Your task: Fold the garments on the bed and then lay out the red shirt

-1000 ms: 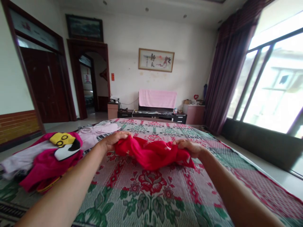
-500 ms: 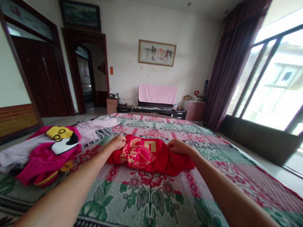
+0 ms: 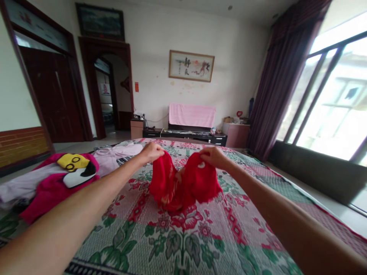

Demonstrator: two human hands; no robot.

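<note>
While both arms stretch over the floral bedspread (image 3: pixel 183 244), item one: red garment (image 3: pixel 183 183), lifted at its top edge, lower part bunched on the bed beneath the grip. Left hand (image 3: pixel 151 152) and right hand (image 3: pixel 211 156) each pinch it closed. Spreading stage, seemingly; drawing the hands apart would open it.

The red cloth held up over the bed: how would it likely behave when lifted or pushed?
Probably floppy: the red cloth sags in folds between the left hand and right hand. Likely light, since fingertip pinches hold it. Pushed along the bedspread, it would probably bunch rather than slide.
</note>
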